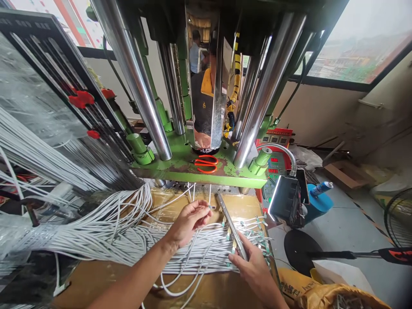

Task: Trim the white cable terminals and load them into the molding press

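My left hand (188,221) is closed in a pinch on the end of a white cable, with a small connector tip (211,207) showing past the fingertips. My right hand (255,264) grips the near end of a long, narrow metal bar (230,219), which slants away toward the machine. Small brass-coloured pieces stick out along the bar's left side. Beneath both hands, many white cables (128,242) lie across a brown work surface (99,283), their teal-and-metal ends gathered at the right. A few white cables run to the machine's lower edge.
Ahead stands a green press (167,174) with shiny steel columns (135,81). Orange-handled scissors (206,163) lie on its plate. To the right are a red control box (273,171), a black lamp-like device (285,199) and a yellow sack (322,292). A mirror-like panel reflects people.
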Demonstrator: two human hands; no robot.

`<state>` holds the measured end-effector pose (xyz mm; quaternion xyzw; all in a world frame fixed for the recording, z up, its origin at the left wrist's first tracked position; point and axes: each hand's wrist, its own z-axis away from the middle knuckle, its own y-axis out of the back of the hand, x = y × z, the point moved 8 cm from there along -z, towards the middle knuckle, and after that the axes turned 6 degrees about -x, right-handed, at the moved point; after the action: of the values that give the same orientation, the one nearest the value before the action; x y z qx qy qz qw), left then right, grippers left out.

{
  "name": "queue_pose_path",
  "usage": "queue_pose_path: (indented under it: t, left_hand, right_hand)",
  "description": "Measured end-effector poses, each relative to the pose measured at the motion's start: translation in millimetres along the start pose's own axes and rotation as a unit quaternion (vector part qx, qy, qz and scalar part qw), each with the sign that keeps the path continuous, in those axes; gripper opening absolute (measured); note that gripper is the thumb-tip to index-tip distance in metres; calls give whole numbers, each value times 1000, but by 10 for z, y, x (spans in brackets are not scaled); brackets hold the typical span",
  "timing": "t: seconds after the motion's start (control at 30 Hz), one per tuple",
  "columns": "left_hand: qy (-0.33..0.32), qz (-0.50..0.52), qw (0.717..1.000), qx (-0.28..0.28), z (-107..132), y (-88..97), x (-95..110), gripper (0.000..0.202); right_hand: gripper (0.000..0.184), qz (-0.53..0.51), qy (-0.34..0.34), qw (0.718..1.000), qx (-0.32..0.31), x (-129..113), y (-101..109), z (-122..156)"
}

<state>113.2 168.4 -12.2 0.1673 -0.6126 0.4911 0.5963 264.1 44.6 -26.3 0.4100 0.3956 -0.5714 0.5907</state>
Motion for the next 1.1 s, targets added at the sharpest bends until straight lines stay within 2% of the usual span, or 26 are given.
queue_pose_path:
  t: [0.07,0.17,0.23,0.33,0.57,0.63,0.73,0.9,0.97,1.03,1.1]
  left_hand:
    - [-15,-140,990,-11,-92,-5,50,18]
    - [-61,-364,929,-17,-187,-53,83,12]
    - [-88,-444,891,-29,-214,-109,62,16]
    - [-123,-501,855,-49,-220,-188,28,21]
    - [-181,-569,799,-75,-175,-273,21,26]
    - [-185,-574,794,-81,-165,-279,11,26]
    - [-179,-567,800,-75,-168,-263,-15,25]
    - [-153,-548,821,-49,-211,-191,-30,25]
    - [-157,-560,813,-25,-244,-138,33,22]
    - [-172,-603,776,58,-282,-24,166,25]
    - [-170,-656,716,168,-319,121,281,47]
  right_hand:
    - [48,-10,-14,1000,-4,14,-12,3]
    - [56,-29,-15,999,-10,51,-20,-6]
    - [60,-35,-12,999,-10,91,-13,-23]
    - [64,-38,2,999,-1,142,11,-51]
    - [65,-38,1,999,-8,230,13,-72]
    - [66,-32,3,999,-10,214,9,-70]
    - [64,-14,7,1000,-8,145,7,-63]
    - [56,73,18,997,-9,8,-5,-35]
    - [56,127,24,992,3,9,-1,-27]
    - [60,214,31,976,33,41,22,-25]
    - [61,338,21,939,65,99,58,-33]
